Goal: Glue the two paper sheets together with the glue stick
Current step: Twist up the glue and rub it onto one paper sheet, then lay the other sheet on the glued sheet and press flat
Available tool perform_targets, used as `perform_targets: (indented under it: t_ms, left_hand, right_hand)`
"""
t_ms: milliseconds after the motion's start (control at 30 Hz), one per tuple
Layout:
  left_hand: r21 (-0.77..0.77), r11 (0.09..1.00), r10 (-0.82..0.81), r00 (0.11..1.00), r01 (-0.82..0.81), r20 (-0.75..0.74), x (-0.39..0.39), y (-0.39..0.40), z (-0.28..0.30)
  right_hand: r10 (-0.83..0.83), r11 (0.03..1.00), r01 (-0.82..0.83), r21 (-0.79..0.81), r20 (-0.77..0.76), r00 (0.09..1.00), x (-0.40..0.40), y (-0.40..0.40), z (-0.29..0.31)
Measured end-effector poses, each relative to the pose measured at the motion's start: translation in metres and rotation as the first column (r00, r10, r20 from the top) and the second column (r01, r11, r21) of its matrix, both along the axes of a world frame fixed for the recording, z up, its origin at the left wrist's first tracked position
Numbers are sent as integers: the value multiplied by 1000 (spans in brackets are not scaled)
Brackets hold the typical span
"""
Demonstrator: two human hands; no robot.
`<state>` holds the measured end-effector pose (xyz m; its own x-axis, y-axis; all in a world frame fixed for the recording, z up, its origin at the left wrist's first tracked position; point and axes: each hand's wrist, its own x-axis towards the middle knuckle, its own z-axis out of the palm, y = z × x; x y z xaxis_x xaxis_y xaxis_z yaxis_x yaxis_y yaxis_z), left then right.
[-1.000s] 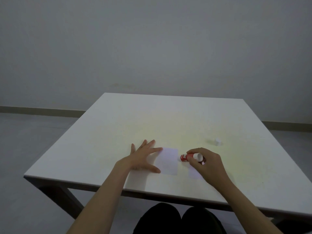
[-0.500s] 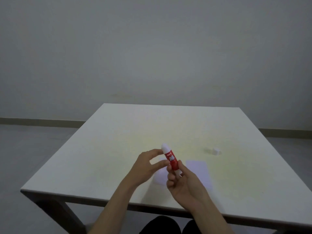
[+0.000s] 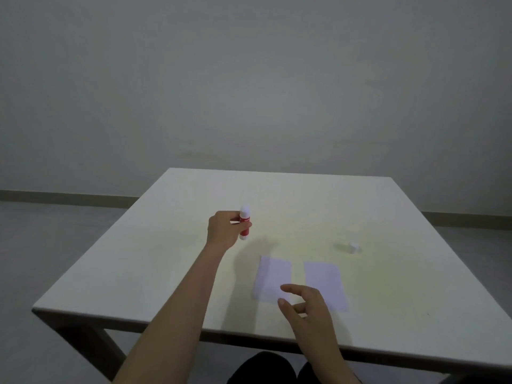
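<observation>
Two small pale paper sheets lie side by side near the table's front edge, the left sheet (image 3: 273,278) and the right sheet (image 3: 324,284), with a narrow gap between them. My left hand (image 3: 225,231) holds the red glue stick (image 3: 245,225) upright, out over the table and to the left beyond the sheets; its top end is white. My right hand (image 3: 307,309) hovers with loosely curled, spread fingers over the near edges of the sheets and holds nothing.
A small white cap (image 3: 353,247) sits on the table to the right, beyond the right sheet. The white table (image 3: 124,273) ends close to my body at its front edge. My dark-clothed knees (image 3: 263,370) show below that edge.
The glue stick passed from my right hand into my left, which carried it out to the far left. My right hand let go and dropped over the sheets, both of which now show fully.
</observation>
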<state>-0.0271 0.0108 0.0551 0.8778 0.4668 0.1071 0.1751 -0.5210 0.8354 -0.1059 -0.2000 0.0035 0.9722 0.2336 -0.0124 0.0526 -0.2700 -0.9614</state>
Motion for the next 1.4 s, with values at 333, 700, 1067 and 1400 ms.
perform_targets:
  t_ms: [333,700,1067,1400]
  left_hand:
    - [-73,996,57,998,-58,-14,10,0,-29]
    - [-93,990,100,995,-101,-18,10,0,-43]
    - [-220,907,390,913,-359,119,-17,-9,-54]
    - [-506,857,-2,982,-95,-189,-52,-58,-49]
  right_hand:
    - [162,954,-64,-293,327,931,11,4,-9]
    - [524,569,58,-820,417,743,38,51,-4]
    - [567,480,292,-827,547,616,15,58,18]
    - [-144,839,391,-378,538,830,52,10,33]
